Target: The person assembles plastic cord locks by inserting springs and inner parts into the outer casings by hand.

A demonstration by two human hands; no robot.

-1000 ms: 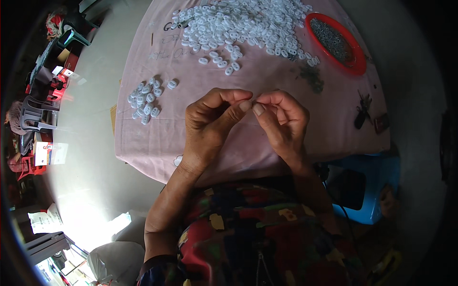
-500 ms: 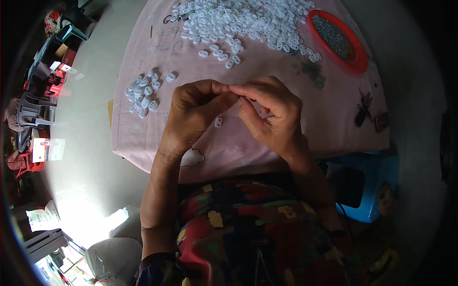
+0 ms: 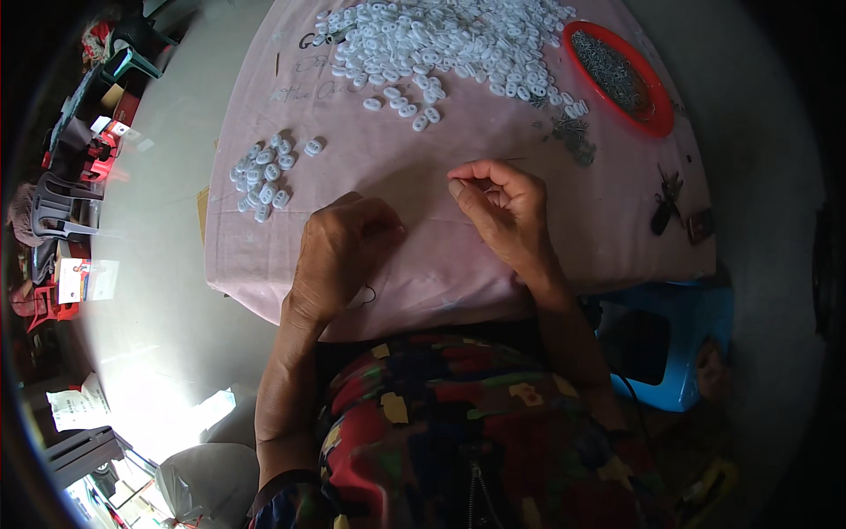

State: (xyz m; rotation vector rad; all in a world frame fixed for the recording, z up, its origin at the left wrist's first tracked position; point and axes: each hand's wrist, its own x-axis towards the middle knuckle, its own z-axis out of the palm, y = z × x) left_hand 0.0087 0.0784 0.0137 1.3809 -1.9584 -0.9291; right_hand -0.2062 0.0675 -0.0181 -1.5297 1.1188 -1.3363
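Note:
My left hand rests low over the pink cloth, its fingers curled and its fingertips down on the table. A tiny pale bit shows at those fingertips; the rest is hidden under the hand. My right hand is raised a little to the right, thumb and forefinger pressed together in a pinch. What the pinch holds is too small to make out. A thin dark line shows just beyond its knuckles. To the left lies a small group of white oval two-holed plastic pieces. A large heap of similar pieces covers the far side.
A red oval tray of small grey metal parts sits at the far right, with loose metal parts beside it. Keys and a dark red small object lie near the right edge. A blue plastic stool stands below.
My hands have parted. The left came down over the spot where a single white piece lay, which is now out of sight; the right moved slightly down, still pinching.

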